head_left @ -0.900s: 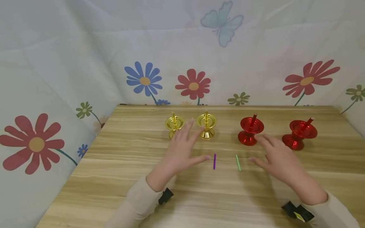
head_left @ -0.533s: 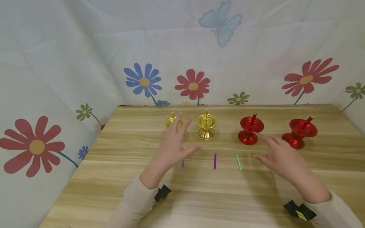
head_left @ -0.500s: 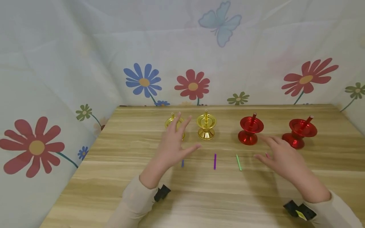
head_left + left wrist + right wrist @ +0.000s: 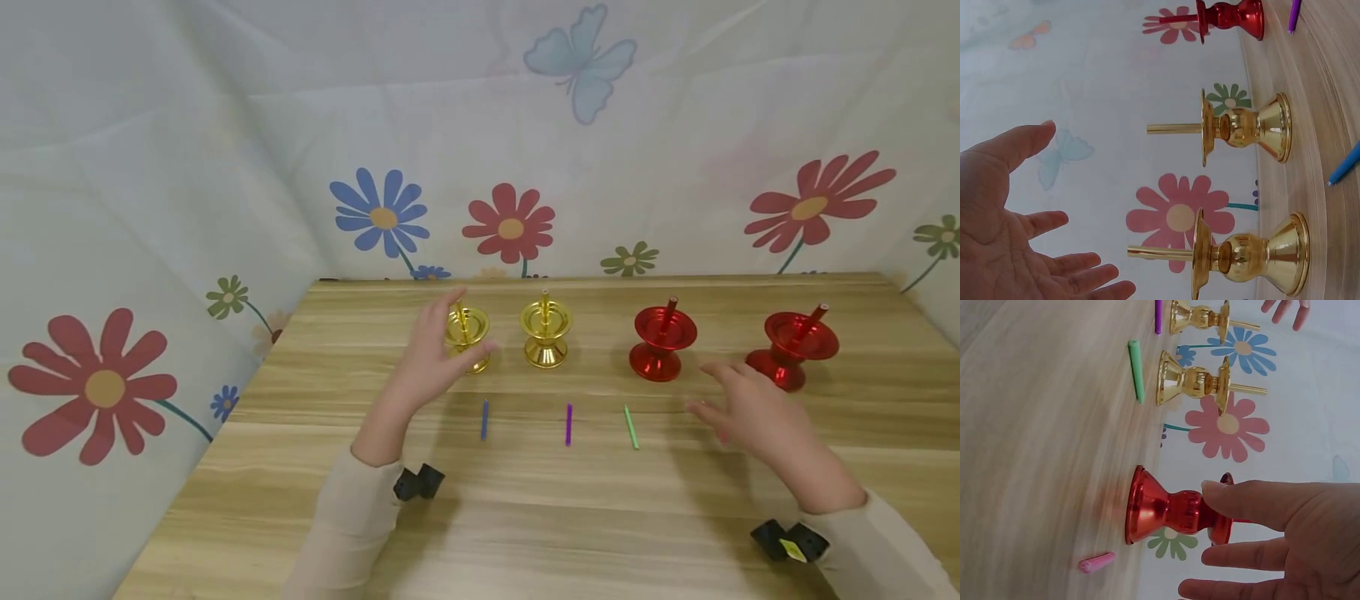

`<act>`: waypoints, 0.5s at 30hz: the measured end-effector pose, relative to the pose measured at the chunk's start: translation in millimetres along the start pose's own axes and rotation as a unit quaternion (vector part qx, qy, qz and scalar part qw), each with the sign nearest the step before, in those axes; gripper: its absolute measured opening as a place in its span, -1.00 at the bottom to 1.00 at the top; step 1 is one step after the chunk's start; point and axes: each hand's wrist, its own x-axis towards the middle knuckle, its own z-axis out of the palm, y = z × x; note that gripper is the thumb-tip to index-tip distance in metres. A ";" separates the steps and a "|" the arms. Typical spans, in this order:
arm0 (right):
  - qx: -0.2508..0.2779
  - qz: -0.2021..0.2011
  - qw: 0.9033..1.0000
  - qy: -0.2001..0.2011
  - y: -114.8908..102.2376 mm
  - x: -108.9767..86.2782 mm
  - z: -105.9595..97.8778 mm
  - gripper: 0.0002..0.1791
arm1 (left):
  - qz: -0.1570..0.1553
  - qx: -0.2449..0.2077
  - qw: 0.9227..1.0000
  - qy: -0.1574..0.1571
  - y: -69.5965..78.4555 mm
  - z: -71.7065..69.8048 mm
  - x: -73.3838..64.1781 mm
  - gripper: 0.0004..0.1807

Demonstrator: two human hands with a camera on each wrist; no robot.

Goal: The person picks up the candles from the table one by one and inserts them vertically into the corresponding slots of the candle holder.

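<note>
Toward the wood-grain table's (image 4: 525, 517) far edge, the left hand (image 4: 429, 364) is spread near a metallic-gold pedestal candlestick (image 4: 1246, 257). The right hand (image 4: 765, 412) is spread near a metallic-red pedestal candlestick (image 4: 1180, 512).

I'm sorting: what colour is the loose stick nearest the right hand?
The stick is pink, clearest in right wrist view.

From here: head cam sits high over the table (image 4: 540, 525), looking forward-down. Wrist cams (image 4: 431, 481), low over it and nearer, rolled sideways, face the backdrop (image 4: 450, 108); both catch the gold holders (image 4: 1241, 128).
</note>
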 end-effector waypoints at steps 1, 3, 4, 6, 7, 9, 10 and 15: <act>-0.001 0.003 1.000 -0.002 0.8 0.5 0.7 -0.30 | -0.003 -0.002 1.000 0.002 -2.2 -1.2 1.5 -0.10; -0.002 0.008 1.000 -0.006 3.2 1.4 1.9 -0.32 | -0.008 -0.005 1.000 0.002 -6.5 -3.9 4.2 -0.10; -0.002 0.011 1.000 -0.008 4.3 1.8 2.4 -0.33 | -0.013 -0.010 1.000 0.003 -8.8 -5.1 5.9 -0.11; -0.002 0.018 1.000 -0.015 6.1 3.1 3.0 -0.35 | -0.021 -0.023 0.999 0.006 -13.2 -7.5 9.3 -0.13; 0.000 0.021 1.000 -0.018 6.7 3.8 3.1 -0.36 | -0.031 -0.034 0.999 0.007 -15.3 -8.6 11.4 -0.15; 0.003 0.026 0.999 -0.027 7.8 5.4 3.1 -0.37 | -0.055 -0.058 0.997 0.015 -19.8 -10.6 15.9 -0.19; 0.005 0.029 0.999 -0.031 8.2 6.2 3.1 -0.39 | -0.066 -0.069 0.995 0.021 -22.4 -10.9 18.4 -0.21; 0.013 0.043 0.998 -0.049 10.1 8.4 4.0 -0.45 | -0.117 -0.107 0.987 0.040 -31.5 -10.4 27.5 -0.28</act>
